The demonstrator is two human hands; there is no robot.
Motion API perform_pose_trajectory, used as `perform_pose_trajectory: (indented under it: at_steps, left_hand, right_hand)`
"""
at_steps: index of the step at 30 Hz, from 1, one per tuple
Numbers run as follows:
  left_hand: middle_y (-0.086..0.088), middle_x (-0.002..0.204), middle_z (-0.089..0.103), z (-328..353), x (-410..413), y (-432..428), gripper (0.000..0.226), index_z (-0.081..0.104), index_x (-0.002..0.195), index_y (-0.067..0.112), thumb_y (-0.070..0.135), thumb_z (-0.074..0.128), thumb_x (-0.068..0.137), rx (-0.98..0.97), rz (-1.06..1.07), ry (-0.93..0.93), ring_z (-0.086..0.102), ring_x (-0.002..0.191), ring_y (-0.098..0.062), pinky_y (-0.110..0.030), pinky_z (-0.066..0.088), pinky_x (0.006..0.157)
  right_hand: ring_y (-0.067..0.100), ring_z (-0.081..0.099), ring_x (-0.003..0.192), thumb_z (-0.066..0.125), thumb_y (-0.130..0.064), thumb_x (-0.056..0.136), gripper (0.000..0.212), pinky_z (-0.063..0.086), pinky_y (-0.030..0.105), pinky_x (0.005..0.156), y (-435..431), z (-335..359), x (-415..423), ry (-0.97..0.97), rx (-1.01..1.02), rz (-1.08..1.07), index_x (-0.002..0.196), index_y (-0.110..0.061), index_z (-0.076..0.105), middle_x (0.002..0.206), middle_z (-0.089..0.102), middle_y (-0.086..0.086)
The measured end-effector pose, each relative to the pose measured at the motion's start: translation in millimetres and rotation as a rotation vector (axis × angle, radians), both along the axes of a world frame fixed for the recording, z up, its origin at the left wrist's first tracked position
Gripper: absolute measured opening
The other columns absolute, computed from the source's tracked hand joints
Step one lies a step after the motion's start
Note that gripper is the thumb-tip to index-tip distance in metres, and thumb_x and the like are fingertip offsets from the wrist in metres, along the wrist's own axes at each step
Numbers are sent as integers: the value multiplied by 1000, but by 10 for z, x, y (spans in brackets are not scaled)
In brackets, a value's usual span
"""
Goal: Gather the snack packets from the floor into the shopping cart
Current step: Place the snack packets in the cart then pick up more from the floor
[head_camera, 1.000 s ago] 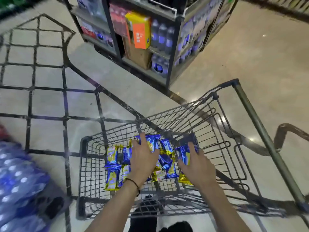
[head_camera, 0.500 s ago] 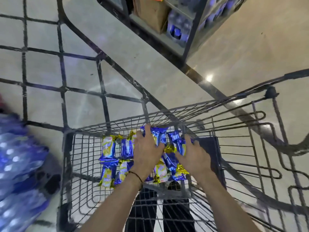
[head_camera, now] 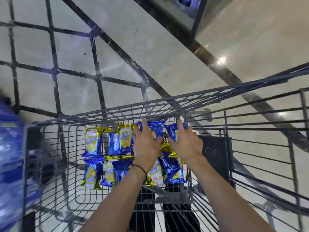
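The wire shopping cart [head_camera: 167, 106] fills the lower half of the head view. Several blue-and-gold snack packets [head_camera: 92, 141] lie in two rows on its bottom grid. My left hand [head_camera: 147, 144] lies on a blue packet [head_camera: 158, 129] by the cart's far wall, with its fingers curled over the packet's top edge. My right hand [head_camera: 185, 144] grips another blue packet [head_camera: 173, 133] just to the right of it. More packets are partly hidden under both hands and wrists. No packet shows on the floor around the cart.
A blurred blue shrink-wrapped pack [head_camera: 10, 164] stands against the cart's left side. A shelf unit's base [head_camera: 197, 19] is at the top right. A black plate [head_camera: 215, 151] sits on the cart's right inner panel. Pale tiled floor with dark lines surrounds the cart.
My view has tilted down and moved closer over the cart. Both hands have stayed on the packets at the far wall, sliding slightly forward.
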State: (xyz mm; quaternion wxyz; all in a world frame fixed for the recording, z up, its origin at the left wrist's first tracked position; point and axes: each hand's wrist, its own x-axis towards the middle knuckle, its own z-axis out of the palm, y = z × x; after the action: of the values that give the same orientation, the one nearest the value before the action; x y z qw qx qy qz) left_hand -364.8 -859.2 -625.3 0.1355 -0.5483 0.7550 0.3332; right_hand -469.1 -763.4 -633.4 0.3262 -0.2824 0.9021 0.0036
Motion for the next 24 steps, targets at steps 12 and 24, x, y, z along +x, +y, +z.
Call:
perform_pose_trajectory:
  at_steps: [12,24]
  left_hand:
    - [-15,141,36,152,107,75,64,24,148,22,40,56,95,-97,-74,-147,46,122,-38,-53,53,87]
    - [-10,144,40,1300,569,12,48,37,143,19,38,42,100,-244,-346,-137,40,129,-32,-49,42,103]
  right_hand:
    - [36,49,119,50,-46,95,67,52,46,80,165,88,-5,-35,3,48,150,-26,16,139,42,16]
    - [31,48,121,45,-40,97,46,50,43,93,55,1332,181,67,-112,250,136,-17,42,132,51,10]
